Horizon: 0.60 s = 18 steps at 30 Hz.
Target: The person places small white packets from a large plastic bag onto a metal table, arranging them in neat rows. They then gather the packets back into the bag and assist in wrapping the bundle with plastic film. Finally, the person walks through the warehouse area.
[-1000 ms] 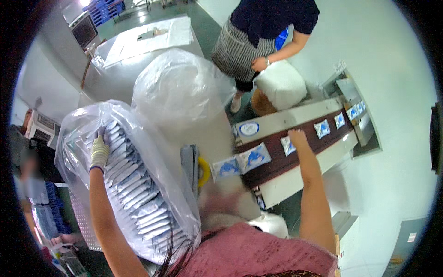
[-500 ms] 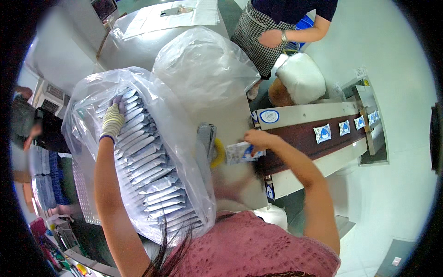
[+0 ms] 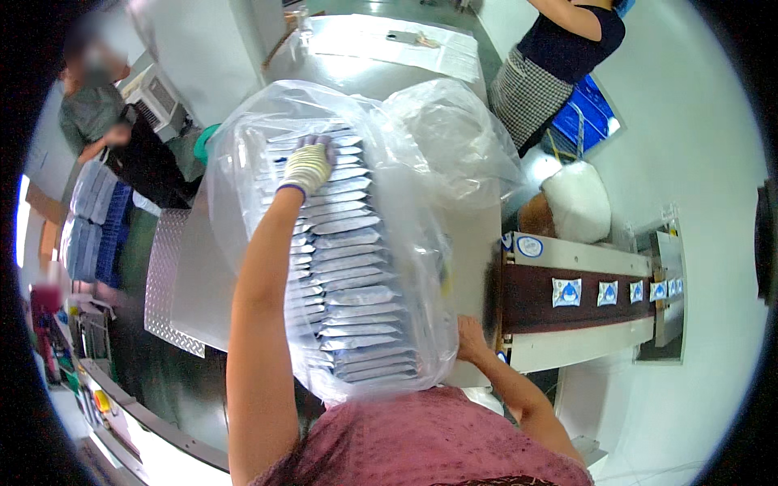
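A large clear plastic bag [image 3: 421,243] lies on the metal table, filled with a long double row of flat silvery packets [image 3: 348,243] standing on edge. My left hand [image 3: 309,166], in a striped knit glove, rests on the packets at the far end of the row, its fingers stretched over them. Bare and low beside the bag's right edge is my right hand [image 3: 470,336], near the end of the conveyor. Its fingers are partly hidden, and no packet shows in it.
On the right, a dark red conveyor belt [image 3: 535,283] carries several small white-and-blue packets [image 3: 566,292]. Another clear bag [image 3: 446,130] lies behind mine. A white sack [image 3: 577,202] stands past the belt. One person [image 3: 559,65] is at far right, another [image 3: 101,121] at left.
My right hand has come back from the belt's end to the bag's right edge; the white-and-blue packets it held no longer show. The view has turned left. My left hand stays on the packets.
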Each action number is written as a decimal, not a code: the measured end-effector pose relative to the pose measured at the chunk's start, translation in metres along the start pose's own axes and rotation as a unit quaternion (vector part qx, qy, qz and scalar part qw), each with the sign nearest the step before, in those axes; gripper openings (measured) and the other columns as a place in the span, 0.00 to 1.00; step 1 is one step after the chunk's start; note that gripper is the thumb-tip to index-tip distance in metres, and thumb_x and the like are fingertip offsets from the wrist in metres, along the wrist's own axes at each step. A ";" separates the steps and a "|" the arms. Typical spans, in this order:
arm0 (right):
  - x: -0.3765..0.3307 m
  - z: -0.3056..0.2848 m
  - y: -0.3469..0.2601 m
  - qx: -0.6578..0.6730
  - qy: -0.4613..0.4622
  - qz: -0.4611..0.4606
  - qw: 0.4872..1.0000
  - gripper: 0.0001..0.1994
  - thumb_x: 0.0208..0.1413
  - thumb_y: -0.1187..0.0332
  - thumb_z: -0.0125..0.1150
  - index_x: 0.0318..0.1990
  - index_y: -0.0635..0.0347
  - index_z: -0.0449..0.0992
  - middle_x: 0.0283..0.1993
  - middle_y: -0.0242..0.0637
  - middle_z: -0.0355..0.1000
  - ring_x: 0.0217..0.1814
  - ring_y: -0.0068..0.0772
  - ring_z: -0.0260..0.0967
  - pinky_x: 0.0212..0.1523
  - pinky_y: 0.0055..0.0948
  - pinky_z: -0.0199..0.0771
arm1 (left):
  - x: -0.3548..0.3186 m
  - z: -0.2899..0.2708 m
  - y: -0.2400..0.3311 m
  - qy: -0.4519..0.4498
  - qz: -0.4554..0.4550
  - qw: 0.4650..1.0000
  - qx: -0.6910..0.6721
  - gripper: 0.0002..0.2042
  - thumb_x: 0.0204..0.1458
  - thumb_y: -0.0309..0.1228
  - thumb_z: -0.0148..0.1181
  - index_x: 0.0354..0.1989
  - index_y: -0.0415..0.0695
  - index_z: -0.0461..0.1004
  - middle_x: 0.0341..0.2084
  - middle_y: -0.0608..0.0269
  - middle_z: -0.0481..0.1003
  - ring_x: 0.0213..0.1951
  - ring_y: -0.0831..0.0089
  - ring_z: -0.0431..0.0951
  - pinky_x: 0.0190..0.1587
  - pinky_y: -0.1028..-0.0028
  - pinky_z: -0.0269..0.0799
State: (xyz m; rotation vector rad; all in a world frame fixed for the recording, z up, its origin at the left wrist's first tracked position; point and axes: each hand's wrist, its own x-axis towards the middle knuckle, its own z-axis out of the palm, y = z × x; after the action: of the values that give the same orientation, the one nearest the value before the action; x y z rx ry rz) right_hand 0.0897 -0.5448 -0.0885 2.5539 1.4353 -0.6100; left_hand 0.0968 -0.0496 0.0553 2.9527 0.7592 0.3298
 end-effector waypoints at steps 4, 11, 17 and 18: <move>0.004 0.023 0.028 0.267 -0.050 0.122 0.955 0.38 0.29 0.53 0.71 0.50 0.66 0.66 0.49 0.49 0.67 0.49 0.42 0.67 0.51 0.39 0.64 | 0.003 0.001 0.001 0.014 -0.008 0.997 -0.071 0.18 0.53 0.41 0.44 0.48 0.44 0.67 0.48 0.46 0.67 0.54 0.51 0.64 0.56 0.58 0.59; 0.019 -0.181 0.077 0.589 0.086 0.064 0.801 0.25 0.35 0.80 0.63 0.47 0.62 0.68 0.42 0.34 0.71 0.41 0.30 0.70 0.41 0.29 0.72 | 0.018 0.010 -0.040 -0.028 -0.103 0.925 -0.366 0.20 0.54 0.43 0.45 0.48 0.43 0.68 0.45 0.44 0.70 0.50 0.51 0.68 0.53 0.64 0.61; 0.144 -0.344 -0.029 0.382 0.142 -0.312 0.858 0.49 0.23 0.65 0.77 0.59 0.65 0.55 0.52 0.38 0.66 0.57 0.35 0.60 0.62 0.32 0.52 | 0.054 0.039 -0.073 -0.039 -0.125 0.860 -0.494 0.19 0.58 0.44 0.41 0.46 0.44 0.72 0.30 0.64 0.75 0.27 0.75 0.68 0.32 0.75 0.64; 0.172 -0.355 -0.048 0.391 0.128 -0.318 0.854 0.51 0.22 0.64 0.78 0.59 0.67 0.55 0.53 0.39 0.66 0.58 0.36 0.60 0.63 0.32 0.50 | 0.061 0.040 -0.064 -0.057 -0.164 0.836 -0.521 0.18 0.57 0.43 0.44 0.46 0.45 0.72 0.33 0.63 0.75 0.30 0.72 0.71 0.36 0.73 0.68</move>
State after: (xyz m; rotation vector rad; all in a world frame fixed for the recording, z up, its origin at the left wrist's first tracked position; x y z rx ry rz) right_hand 0.2259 -0.2702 0.1642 2.7099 2.6233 -1.1876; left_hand 0.1282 0.0347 0.0198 1.7659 0.7214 0.3702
